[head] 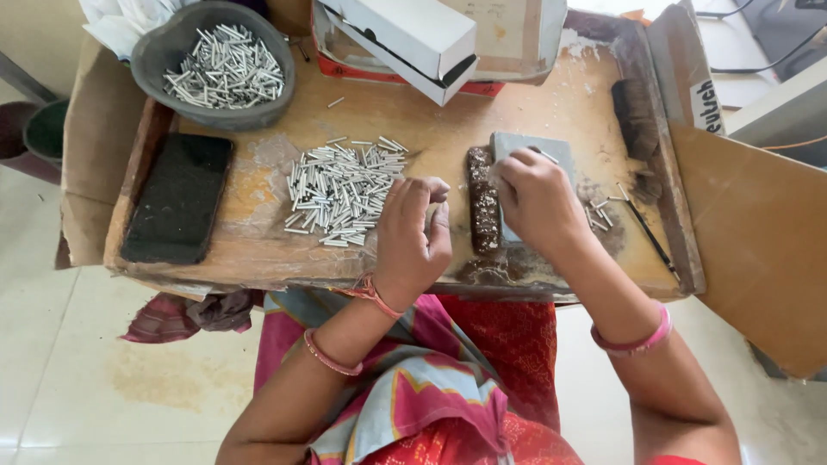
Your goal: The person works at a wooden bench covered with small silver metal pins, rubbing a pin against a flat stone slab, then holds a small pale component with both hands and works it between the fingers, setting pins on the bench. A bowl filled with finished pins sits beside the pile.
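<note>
The right hand (pixel 536 200) pinches one thin silver tube (pixel 544 155) at its fingertips, over a grey block (pixel 551 148) right of centre. The left hand (pixel 413 237) is loosely curled at centre; whether it holds anything cannot be told. A loose pile of silver tubes (pixel 340 191) lies just left of it, almost touching, on a worn wooden tray (pixel 413 120). The tubes look light, stiff, smooth and prone to roll, best pinched mid-length. A dark crumbly bar (pixel 484 205) lies between the hands. A grey bowl (pixel 155 53), upper left, holds more tubes.
</note>
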